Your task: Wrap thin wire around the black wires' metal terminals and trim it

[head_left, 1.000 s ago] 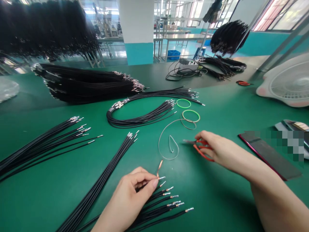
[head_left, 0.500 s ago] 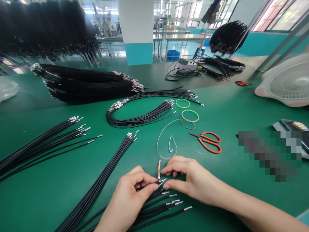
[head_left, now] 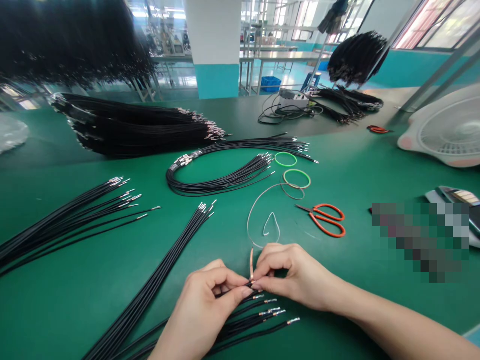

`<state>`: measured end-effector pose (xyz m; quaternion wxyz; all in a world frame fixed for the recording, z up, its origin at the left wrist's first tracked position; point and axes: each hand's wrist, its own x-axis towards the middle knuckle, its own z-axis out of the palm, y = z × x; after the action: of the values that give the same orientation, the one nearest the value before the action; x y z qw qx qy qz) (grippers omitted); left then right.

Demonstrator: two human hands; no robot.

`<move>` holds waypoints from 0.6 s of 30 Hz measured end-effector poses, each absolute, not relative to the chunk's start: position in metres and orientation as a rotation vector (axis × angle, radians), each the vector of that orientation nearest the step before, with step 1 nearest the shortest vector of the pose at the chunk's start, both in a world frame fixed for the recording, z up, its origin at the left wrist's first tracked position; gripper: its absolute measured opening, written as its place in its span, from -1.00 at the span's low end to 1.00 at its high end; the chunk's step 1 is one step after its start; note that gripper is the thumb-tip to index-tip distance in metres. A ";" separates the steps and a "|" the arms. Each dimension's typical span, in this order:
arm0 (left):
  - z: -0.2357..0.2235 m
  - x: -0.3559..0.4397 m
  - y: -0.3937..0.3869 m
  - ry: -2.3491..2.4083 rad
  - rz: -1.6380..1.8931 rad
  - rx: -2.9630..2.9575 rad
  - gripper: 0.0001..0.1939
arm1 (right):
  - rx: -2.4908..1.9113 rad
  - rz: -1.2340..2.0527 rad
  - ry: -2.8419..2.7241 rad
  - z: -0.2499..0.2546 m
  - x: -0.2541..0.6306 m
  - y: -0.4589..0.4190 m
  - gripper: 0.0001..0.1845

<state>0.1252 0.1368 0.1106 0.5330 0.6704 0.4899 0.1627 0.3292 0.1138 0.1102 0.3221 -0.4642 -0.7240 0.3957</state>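
My left hand [head_left: 204,305] is closed, with thumb and forefinger pinching a black cable [head_left: 234,289] close to its end. From that end a thin copper strip [head_left: 251,262] sticks up between my two hands. The thumb and fingertips of my right hand [head_left: 287,270] are closed at the cable's tip, right beside the strip's base; they cover the tip itself. Under my hands lie several more black cables [head_left: 258,331], their bare ends pointing right, some with copper-coloured bands. A larger bundle of black cables [head_left: 161,272] runs diagonally to the left of my left hand.
Orange-handled scissors [head_left: 326,220] and a thin loose wire [head_left: 248,220] lie beyond my right hand. Green rings [head_left: 297,179] sit farther back. A bent cable bundle [head_left: 210,190], a big cable pile [head_left: 138,127] and a left bundle [head_left: 75,217] lie around. A white fan [head_left: 446,127] stands right.
My right fingers have moved in from beside the cable and now close on its tip, hiding the end that showed before. The left hand keeps its pinch.
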 end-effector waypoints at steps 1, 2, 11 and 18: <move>0.111 0.125 0.136 1.169 0.394 1.579 -0.87 | -1.184 1.014 -1.918 0.109 0.330 0.114 -0.91; 0.111 0.125 0.136 1.170 0.403 1.558 -0.88 | -1.145 0.983 -1.939 0.109 0.331 0.115 -0.91; 0.111 0.125 0.139 1.124 0.415 1.356 -0.87 | -0.935 0.671 -2.117 0.106 0.333 0.115 -0.89; 0.103 0.123 0.150 1.067 0.426 1.355 -0.80 | -1.473 0.502 -1.895 0.138 0.392 0.129 -0.76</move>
<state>0.1228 0.1500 0.1025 0.6307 0.5919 0.4662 0.1860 0.3915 0.1286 0.1379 0.3380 -0.5653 -0.7274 0.1927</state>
